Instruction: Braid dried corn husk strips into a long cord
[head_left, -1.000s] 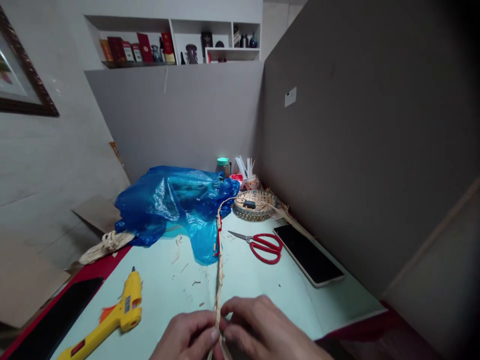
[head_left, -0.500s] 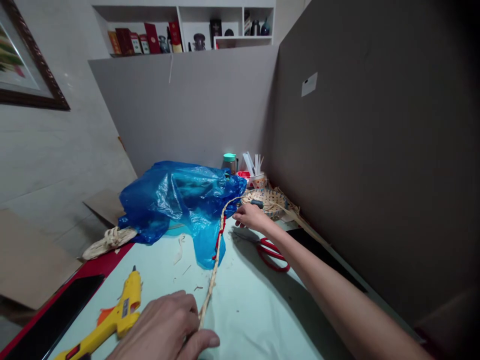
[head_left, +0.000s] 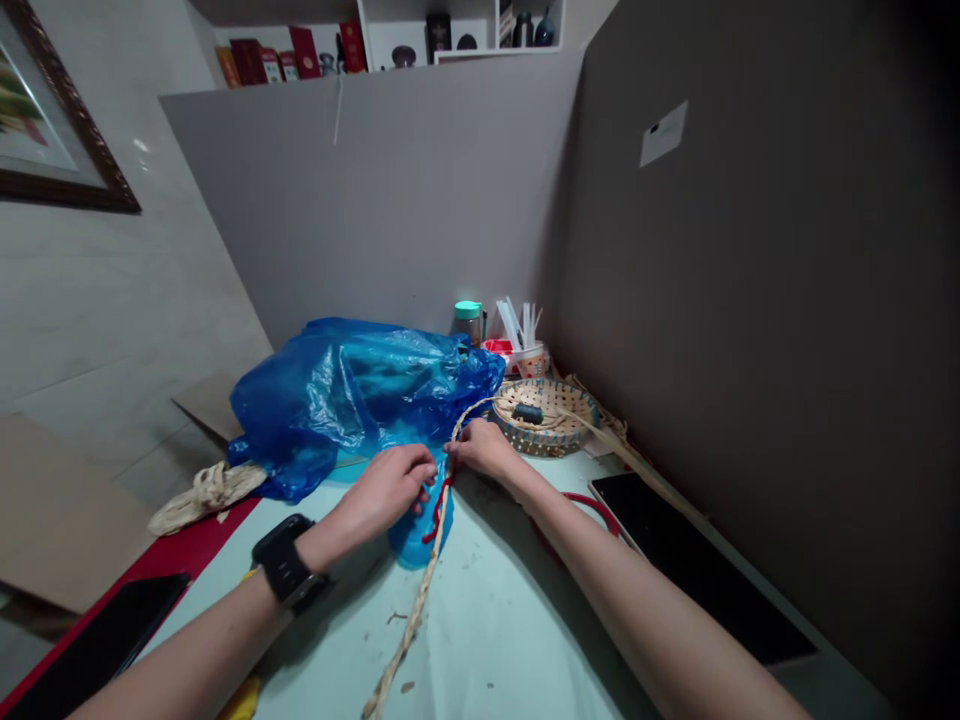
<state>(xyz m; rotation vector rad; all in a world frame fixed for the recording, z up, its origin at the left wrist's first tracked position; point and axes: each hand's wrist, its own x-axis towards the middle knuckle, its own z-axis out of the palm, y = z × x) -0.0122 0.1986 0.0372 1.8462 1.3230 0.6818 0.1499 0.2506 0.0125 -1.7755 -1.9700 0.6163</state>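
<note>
A long braided straw cord [head_left: 415, 608] runs from the table's near edge up to a small woven basket [head_left: 547, 421] at the back. A red string [head_left: 437, 505] hangs on the cord about halfway along. My left hand [head_left: 388, 483], with a black watch on the wrist, and my right hand [head_left: 481, 447] meet on the cord at that red string, fingers closed in a pinch on it. Both arms stretch out over the pale green table top [head_left: 510, 620].
A crumpled blue plastic bag [head_left: 352, 395] lies just behind my hands. Red scissors [head_left: 592, 503] sit partly hidden under my right forearm, beside a black phone [head_left: 697, 565]. A cup of sticks [head_left: 527, 350] and a jar [head_left: 468, 322] stand at the back. Grey partition walls close the right and rear.
My left hand has left the near end of the cord and reached forward to join my right hand at the red string. The yellow glue gun is now mostly hidden under my left arm.
</note>
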